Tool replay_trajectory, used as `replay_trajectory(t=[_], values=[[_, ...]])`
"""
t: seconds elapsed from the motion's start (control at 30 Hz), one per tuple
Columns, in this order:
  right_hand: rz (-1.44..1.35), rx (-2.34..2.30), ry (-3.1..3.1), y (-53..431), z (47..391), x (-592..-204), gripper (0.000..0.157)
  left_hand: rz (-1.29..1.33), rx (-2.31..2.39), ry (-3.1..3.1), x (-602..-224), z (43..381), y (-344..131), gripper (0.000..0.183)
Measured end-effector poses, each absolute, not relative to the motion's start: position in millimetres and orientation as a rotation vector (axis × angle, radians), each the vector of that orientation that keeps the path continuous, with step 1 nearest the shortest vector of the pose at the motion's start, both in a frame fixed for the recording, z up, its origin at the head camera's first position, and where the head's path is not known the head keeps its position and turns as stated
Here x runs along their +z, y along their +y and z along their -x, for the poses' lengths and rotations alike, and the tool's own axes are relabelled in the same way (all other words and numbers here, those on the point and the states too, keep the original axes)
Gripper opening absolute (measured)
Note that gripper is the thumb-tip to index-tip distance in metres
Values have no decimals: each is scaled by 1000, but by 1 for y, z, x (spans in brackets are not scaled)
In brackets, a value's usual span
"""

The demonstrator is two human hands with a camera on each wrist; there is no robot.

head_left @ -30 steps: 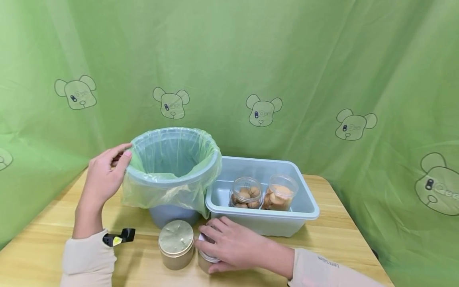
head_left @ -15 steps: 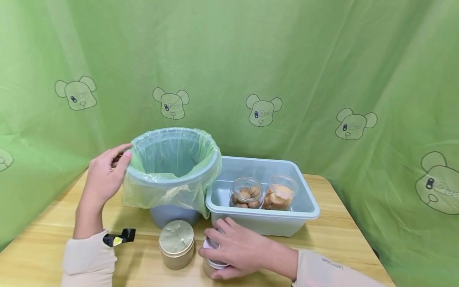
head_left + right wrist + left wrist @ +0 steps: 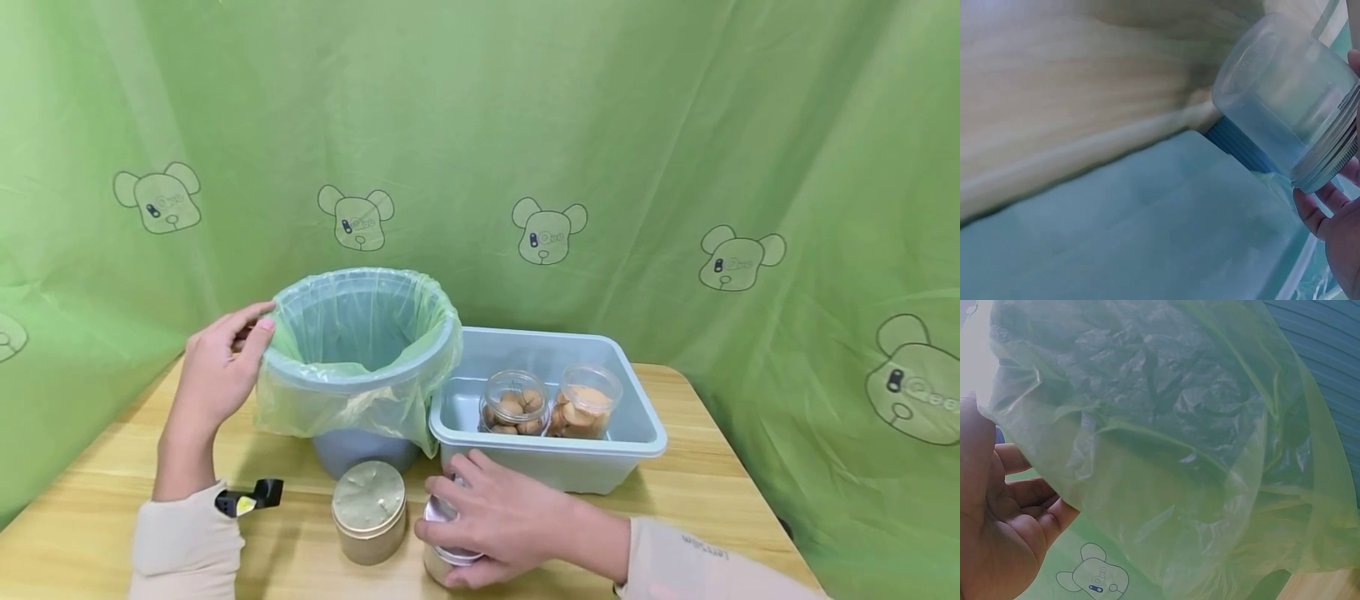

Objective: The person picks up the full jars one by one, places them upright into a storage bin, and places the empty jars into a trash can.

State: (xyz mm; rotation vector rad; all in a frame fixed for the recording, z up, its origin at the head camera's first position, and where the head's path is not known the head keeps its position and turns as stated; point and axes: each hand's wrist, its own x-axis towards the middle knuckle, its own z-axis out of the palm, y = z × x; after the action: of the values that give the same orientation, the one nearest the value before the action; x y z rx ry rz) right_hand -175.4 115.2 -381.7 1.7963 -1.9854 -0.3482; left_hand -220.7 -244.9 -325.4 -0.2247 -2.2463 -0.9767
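Observation:
My left hand (image 3: 217, 367) holds the rim of a blue trash can (image 3: 358, 450) at its left side. A thin green trash bag (image 3: 1166, 456) lines the can and hangs over its rim. In the left wrist view, several fingers lie partly behind the bag. My right hand (image 3: 498, 521) grips a clear jar (image 3: 1285, 94) by its metal-coloured screw lid from above, fingers around the lid's edge. That jar looks see-through with nothing visible inside. Beside it stands a second lidded jar (image 3: 369, 510) with a dented, foil-like top, untouched.
Right of the can stands a light-blue plastic bin (image 3: 547, 454). Inside it are an open jar of walnuts (image 3: 516, 404) and an open jar of pale orange pieces (image 3: 585, 404). A green curtain (image 3: 465, 125) rises behind the wooden table (image 3: 697, 467).
My right hand has moved slightly right and toward me with the jar, widening the gap to the foil-topped jar. The left hand stays at the can's rim.

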Motion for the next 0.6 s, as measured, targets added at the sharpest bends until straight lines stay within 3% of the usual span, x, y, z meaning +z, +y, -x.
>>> replay_trajectory(t=[0.6], values=[[-1791,-150,-1898,112,168,-310,51,230,-982,-2237,-325,220,-243,37]])
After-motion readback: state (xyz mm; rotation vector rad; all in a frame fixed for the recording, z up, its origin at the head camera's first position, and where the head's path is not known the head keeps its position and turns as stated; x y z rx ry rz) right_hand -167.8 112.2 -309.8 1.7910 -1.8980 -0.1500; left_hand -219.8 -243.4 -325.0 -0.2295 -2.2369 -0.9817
